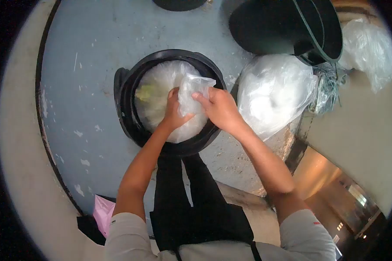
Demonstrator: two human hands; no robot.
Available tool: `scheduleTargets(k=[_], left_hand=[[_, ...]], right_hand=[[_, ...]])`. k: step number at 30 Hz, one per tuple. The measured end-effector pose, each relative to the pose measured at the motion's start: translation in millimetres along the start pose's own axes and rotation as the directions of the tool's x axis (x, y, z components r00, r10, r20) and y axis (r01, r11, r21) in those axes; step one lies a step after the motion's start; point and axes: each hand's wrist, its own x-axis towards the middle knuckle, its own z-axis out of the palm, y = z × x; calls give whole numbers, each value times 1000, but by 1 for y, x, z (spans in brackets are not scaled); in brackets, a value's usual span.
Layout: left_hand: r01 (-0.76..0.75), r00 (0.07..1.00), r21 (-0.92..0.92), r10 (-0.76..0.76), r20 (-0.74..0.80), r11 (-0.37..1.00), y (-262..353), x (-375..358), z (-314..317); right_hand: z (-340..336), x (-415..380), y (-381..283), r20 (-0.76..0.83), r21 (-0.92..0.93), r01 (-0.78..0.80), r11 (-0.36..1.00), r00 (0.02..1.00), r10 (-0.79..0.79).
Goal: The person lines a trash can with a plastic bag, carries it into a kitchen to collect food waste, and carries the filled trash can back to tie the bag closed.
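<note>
A clear plastic bag (161,78) fills the black tub (130,122) in front of my legs. Something pale, with a yellow-green patch on the left, shows through the plastic. Just above the tub, my left hand (175,111) is closed around the gathered neck of the bag. My right hand (222,108) grips the bag's loose top a little to the right, thumb pressed on the plastic. Part of the bag's neck is hidden behind the fingers.
Right of the tub lies a full, whitish plastic bag (274,95). Behind it a large dark bin (265,30) is tipped on its side. Another clear bag (370,48) sits at the far right. A pink item (103,213) is at the lower left. The blue-grey floor (82,108) has chipped paint.
</note>
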Motion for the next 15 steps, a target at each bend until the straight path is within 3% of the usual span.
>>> scheduleTargets(k=[1,3,4,6,8,10,11,12,13,14,15], left_hand=[[-43,999,38,42,35,998,1,-2,-4],[-19,999,-63,16,-49,998,-12,-17,2],[-18,995,-109,7,-96,994,-21,-21,5],[114,988,-92,-123,-93,989,-34,-26,17],[305,952,-44,-306,-11,951,-23,-20,17],[488,873,-25,-488,3,872,-11,-8,15],[572,820,-8,-572,12,820,-4,-2,12],[564,800,108,-574,172,819,-2,11,6],[533,749,221,-577,326,817,-1,29,2],[479,668,327,-580,466,815,4,43,-2],[359,644,496,-594,482,791,16,54,-2]], right_hand=[[-4,-7,0,-2,52,-9,999,1000,9],[-6,-30,0,4,166,-20,986,1000,19],[-14,-36,6,22,362,-220,906,974,227],[-28,-53,23,184,659,-539,525,792,582],[3,-89,44,123,711,-545,445,718,685],[55,-120,26,209,883,-448,140,644,736],[85,-130,17,378,916,-344,-204,576,725],[119,-134,6,511,849,-215,-483,572,642],[145,-128,-10,585,781,-206,-590,572,575],[169,-108,-27,581,676,-54,-735,652,487],[214,-92,-20,445,464,2,-886,864,236]])
